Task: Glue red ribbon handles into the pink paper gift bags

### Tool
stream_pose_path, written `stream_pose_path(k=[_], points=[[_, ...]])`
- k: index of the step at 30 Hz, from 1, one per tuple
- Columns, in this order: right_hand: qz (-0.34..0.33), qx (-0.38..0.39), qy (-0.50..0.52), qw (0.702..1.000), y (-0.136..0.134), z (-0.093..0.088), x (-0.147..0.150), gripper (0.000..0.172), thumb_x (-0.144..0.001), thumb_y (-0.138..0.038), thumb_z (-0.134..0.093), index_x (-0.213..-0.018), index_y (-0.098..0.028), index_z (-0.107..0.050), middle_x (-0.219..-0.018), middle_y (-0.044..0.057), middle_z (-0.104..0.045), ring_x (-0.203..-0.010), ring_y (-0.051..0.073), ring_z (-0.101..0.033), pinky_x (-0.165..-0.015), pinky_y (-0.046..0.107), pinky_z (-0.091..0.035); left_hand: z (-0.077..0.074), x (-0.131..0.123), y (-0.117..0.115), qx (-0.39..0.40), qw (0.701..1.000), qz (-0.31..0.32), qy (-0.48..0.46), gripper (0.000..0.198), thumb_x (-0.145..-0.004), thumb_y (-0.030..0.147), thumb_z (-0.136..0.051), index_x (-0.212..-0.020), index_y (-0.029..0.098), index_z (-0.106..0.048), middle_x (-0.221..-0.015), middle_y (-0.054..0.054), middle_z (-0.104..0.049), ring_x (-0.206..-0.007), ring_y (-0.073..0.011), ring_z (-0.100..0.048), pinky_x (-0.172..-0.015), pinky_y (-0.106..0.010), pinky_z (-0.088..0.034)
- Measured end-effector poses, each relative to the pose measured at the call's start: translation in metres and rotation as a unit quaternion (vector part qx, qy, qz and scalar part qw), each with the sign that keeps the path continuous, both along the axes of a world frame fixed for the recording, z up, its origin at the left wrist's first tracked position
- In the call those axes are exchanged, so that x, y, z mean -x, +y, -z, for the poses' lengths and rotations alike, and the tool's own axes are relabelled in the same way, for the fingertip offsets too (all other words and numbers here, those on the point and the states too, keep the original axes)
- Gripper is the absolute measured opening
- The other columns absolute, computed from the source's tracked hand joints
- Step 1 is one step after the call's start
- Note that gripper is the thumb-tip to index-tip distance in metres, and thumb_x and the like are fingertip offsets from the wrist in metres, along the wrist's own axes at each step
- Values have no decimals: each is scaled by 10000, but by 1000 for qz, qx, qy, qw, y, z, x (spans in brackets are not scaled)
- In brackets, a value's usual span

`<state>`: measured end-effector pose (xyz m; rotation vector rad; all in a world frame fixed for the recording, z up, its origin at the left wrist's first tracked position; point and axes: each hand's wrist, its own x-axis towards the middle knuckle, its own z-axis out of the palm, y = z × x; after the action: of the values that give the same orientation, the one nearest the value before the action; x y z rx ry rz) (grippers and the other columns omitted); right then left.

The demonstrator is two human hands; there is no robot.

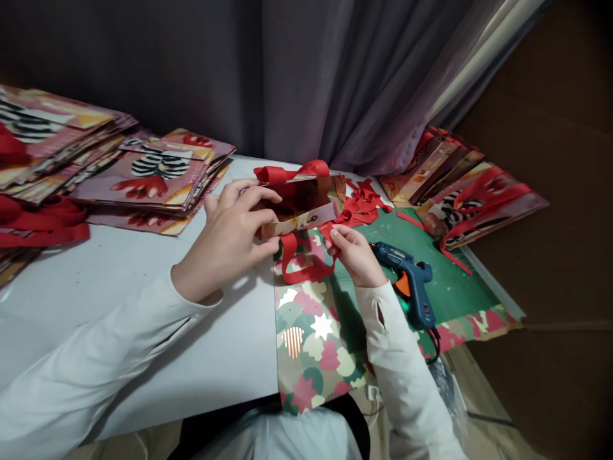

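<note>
A paper gift bag [306, 218] stands upright at the middle of the table with its mouth facing me. My left hand [239, 223] grips the bag's left side, thumb and fingers around its edge. Red ribbon [309, 276] hangs in a loop from the bag's near side, and another red ribbon [292, 171] lies along its far rim. My right hand [352, 249] pinches the near ribbon between thumb and fingers at the bag's right. A blue glue gun [407, 271] with an orange trigger lies just right of that hand.
Flat printed bags [158, 169] are stacked at the left, with red ribbon [52, 220] beside them. Cut red ribbon pieces [366, 201] lie behind my right hand. More finished-looking bags [479, 198] lean at the right. Patterned paper [320, 351] and a green mat [460, 275] cover the table's right side.
</note>
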<state>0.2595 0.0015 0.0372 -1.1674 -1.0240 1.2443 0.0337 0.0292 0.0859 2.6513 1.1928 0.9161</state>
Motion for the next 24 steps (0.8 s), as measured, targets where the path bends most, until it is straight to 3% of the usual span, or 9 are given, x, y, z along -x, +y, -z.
stream_pose_path(k=[7, 24], points=[[-56, -45, -26, 997, 5, -5, 6, 403, -735, -576, -725, -740, -200, -580, -618, -22, -638, -518, 91, -498, -498, 229, -391, -10, 4, 1, 23, 1000, -2, -2, 242, -827, 326, -577, -631, 191, -535, -1281, -42, -603, -1292, -366, -417, -992, -581, -293], [28, -56, -39, 997, 1, -13, 11, 203, -795, -351, -662, -698, -186, -594, -545, -30, -643, -451, 73, -481, -462, 201, -368, -12, 4, 0, 20, 1000, 8, 2, 205, -829, 293, -594, -654, 199, -543, -1274, -47, -605, -1277, -357, -428, -1003, -600, -291]])
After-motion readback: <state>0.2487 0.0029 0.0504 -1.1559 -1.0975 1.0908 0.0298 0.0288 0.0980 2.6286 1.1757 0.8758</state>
